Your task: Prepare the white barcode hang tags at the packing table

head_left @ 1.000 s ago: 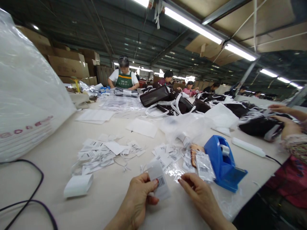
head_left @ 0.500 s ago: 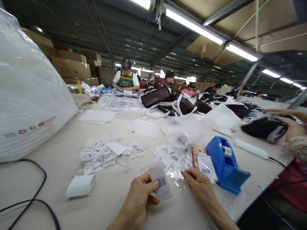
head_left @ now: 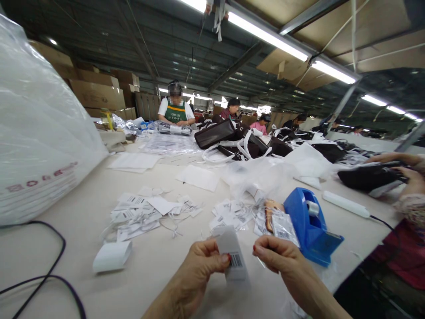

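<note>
My left hand [head_left: 202,268] pinches a white barcode tag [head_left: 235,261] between thumb and fingers, the printed side facing up. Just right of the tag, my right hand [head_left: 279,254] has thumb and forefinger pressed together. A thin pale sliver shows under its fingers, too small to name. Beyond the hands lies a pile of barcode tags [head_left: 229,212], with a second pile of tags and strings [head_left: 136,215] to the left. Near the right hand, a clear packet [head_left: 282,226] with a barcode rests beside a brown, wooden-looking piece [head_left: 269,215].
A blue tape dispenser [head_left: 303,221] stands at right, beside a white stick-shaped device [head_left: 345,204] on a cord. A curled white label strip [head_left: 112,257] lies left. A big plastic bag [head_left: 43,133] fills the left edge. Dark bags [head_left: 215,133] are heaped behind; a co-worker's hands [head_left: 408,175] work at right.
My left hand has moved slightly right with the tag, closer to my right hand. My right hand has curled its fingers in more. At right, the co-worker's hands have shifted the dark bag.
</note>
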The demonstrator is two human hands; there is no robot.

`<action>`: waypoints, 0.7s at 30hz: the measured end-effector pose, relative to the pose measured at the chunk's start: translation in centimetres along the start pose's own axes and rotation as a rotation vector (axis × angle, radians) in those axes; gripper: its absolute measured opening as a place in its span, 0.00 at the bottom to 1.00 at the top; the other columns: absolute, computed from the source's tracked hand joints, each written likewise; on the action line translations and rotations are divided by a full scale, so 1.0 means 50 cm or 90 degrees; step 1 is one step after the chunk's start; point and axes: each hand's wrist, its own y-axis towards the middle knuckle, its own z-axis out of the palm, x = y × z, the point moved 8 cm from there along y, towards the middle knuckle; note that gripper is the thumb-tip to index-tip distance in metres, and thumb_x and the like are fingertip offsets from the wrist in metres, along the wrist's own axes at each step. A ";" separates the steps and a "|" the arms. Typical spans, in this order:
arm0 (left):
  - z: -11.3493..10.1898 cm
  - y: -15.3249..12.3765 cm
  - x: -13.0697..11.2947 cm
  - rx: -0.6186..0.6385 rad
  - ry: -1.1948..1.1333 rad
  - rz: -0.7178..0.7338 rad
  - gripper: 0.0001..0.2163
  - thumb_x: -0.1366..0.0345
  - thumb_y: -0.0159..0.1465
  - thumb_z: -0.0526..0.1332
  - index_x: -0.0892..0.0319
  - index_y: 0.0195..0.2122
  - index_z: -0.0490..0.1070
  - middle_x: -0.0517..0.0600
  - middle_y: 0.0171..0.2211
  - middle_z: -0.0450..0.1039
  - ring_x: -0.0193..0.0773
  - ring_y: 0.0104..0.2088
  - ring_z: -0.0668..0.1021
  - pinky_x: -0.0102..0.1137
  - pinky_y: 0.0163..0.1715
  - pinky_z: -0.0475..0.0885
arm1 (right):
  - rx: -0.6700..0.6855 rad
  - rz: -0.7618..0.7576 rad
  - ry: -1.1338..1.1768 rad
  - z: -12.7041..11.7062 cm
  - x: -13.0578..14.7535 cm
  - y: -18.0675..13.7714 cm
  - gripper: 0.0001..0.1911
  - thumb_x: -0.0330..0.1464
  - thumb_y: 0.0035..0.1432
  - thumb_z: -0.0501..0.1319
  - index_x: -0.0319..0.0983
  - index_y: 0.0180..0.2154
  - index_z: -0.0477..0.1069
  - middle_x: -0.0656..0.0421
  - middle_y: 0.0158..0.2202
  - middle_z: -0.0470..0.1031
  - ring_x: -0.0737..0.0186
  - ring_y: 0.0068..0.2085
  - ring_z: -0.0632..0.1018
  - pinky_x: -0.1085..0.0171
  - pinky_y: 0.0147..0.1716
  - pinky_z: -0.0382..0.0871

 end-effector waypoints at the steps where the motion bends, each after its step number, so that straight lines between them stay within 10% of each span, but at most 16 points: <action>1: 0.004 -0.001 0.001 0.014 -0.010 0.000 0.17 0.67 0.44 0.69 0.62 0.37 0.77 0.50 0.25 0.77 0.34 0.29 0.73 0.27 0.34 0.62 | 0.022 0.015 0.038 0.007 0.001 -0.002 0.13 0.40 0.44 0.63 0.37 0.20 0.68 0.66 0.17 0.56 0.70 0.21 0.53 0.66 0.22 0.44; 7: 0.014 -0.004 0.017 0.055 -0.067 -0.039 0.13 0.69 0.46 0.68 0.67 0.34 0.77 0.57 0.29 0.79 0.37 0.31 0.76 0.28 0.35 0.66 | 0.047 0.054 0.187 0.022 -0.001 0.004 0.14 0.39 0.42 0.66 0.35 0.18 0.68 0.66 0.15 0.57 0.73 0.19 0.53 0.67 0.20 0.41; 12: 0.015 0.000 0.008 0.056 -0.131 -0.045 0.10 0.72 0.48 0.67 0.68 0.33 0.77 0.57 0.31 0.79 0.37 0.32 0.78 0.26 0.33 0.68 | 0.014 0.052 0.272 0.028 -0.021 -0.005 0.29 0.55 0.47 0.56 0.35 0.27 0.74 0.57 0.24 0.72 0.65 0.27 0.67 0.65 0.28 0.58; 17: 0.020 -0.001 0.020 0.071 -0.148 -0.054 0.09 0.73 0.49 0.66 0.67 0.33 0.77 0.57 0.28 0.79 0.38 0.29 0.78 0.28 0.32 0.69 | 0.003 0.035 0.269 0.046 -0.042 -0.026 0.20 0.37 0.33 0.72 0.40 0.33 0.75 0.58 0.31 0.78 0.58 0.35 0.73 0.62 0.37 0.64; 21: 0.018 -0.003 0.034 0.053 -0.152 -0.078 0.10 0.74 0.48 0.66 0.68 0.34 0.77 0.58 0.28 0.79 0.38 0.30 0.78 0.27 0.33 0.69 | -0.077 -0.047 0.216 0.033 -0.029 -0.027 0.11 0.39 0.41 0.68 0.40 0.28 0.76 0.60 0.27 0.76 0.62 0.32 0.72 0.66 0.35 0.65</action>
